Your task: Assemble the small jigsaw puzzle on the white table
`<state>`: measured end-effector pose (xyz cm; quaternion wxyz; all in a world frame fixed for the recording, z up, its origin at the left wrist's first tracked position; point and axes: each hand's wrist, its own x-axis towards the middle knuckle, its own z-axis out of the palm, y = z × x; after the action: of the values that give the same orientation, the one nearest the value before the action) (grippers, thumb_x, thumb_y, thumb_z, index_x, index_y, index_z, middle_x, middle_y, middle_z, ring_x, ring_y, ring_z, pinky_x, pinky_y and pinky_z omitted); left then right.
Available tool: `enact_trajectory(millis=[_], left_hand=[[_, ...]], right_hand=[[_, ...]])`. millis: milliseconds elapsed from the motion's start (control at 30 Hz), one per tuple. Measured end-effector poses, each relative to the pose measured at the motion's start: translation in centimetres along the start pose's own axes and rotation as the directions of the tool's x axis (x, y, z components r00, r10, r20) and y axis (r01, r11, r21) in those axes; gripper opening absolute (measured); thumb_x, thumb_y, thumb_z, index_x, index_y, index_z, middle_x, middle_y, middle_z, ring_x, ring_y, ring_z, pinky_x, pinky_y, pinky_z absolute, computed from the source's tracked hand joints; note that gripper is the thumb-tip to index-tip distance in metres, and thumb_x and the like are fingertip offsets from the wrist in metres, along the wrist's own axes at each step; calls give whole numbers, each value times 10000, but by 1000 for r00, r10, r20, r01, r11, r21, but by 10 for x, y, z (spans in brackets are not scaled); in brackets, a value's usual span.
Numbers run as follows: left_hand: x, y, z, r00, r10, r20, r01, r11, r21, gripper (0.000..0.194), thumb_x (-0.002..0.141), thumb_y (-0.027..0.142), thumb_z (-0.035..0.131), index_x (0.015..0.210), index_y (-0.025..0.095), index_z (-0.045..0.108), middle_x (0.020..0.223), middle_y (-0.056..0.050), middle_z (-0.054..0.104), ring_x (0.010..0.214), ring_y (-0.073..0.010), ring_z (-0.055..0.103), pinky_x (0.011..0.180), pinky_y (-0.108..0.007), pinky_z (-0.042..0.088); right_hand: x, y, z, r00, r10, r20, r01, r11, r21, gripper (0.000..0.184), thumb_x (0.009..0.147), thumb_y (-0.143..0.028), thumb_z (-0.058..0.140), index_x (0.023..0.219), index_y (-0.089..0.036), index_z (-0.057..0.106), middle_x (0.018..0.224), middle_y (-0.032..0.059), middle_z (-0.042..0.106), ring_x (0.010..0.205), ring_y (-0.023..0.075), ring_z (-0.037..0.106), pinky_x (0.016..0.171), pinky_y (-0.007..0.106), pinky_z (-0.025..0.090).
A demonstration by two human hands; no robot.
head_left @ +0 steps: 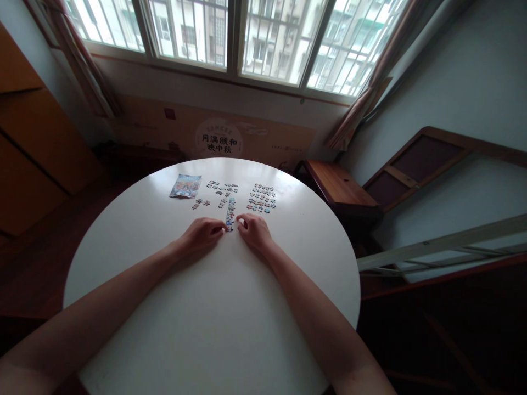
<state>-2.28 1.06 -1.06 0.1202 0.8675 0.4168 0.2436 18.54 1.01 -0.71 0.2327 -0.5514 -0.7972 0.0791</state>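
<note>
A narrow strip of joined jigsaw puzzle pieces (231, 211) lies on the white round table (197, 323), running away from me. My left hand (203, 231) is at its near left end, fingers curled, with a fingertip pressed on the strip's lower edge. On the other side, my right hand (254, 230) rests just right of the strip. Its thumb and forefinger are bent toward each other; anything between them is too small to make out. Loose jigsaw pieces (262, 197) lie in rows beyond my right hand. More scattered pieces (222, 187) lie beyond and left of the strip.
A colourful printed packet (185, 186) lies at the table's far left. Behind the table are a wall with a printed banner (218, 137) and barred windows. A wooden chair (341, 186) stands beyond the right edge, near a pale metal rail (444, 241).
</note>
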Motion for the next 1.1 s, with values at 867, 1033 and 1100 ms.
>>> enact_trajectory(millis=[867, 1033, 1100], left_hand=[[0, 4, -3, 1000, -16, 6, 16, 1000, -4, 251, 831, 214, 524, 902, 223, 764, 680, 0, 714, 613, -125, 612, 646, -213, 420], [0, 4, -2, 1000, -19, 2, 19, 1000, -16, 253, 824, 221, 524, 895, 228, 766, 646, 3, 697, 600, -126, 599, 645, -215, 418], [0, 3, -2, 1000, -16, 2, 16, 1000, -14, 257, 825, 216, 520, 896, 229, 766, 645, 4, 692, 582, -119, 586, 631, -214, 408]], right_hand=[[0, -1, 0, 1000, 6, 7, -6, 1000, -3, 259, 890, -246, 511, 1055, -221, 710, 866, 36, 697, 758, 155, 599, 778, 258, 401], [0, 0, 0, 1000, 3, 2, -3, 1000, -1, 260, 886, -249, 513, 1053, -224, 711, 854, 32, 697, 754, 157, 598, 776, 261, 404], [0, 0, 0, 1000, -1, -1, 1, 1000, 1, 262, 887, -249, 512, 1057, -224, 710, 859, 32, 699, 756, 158, 598, 779, 261, 405]])
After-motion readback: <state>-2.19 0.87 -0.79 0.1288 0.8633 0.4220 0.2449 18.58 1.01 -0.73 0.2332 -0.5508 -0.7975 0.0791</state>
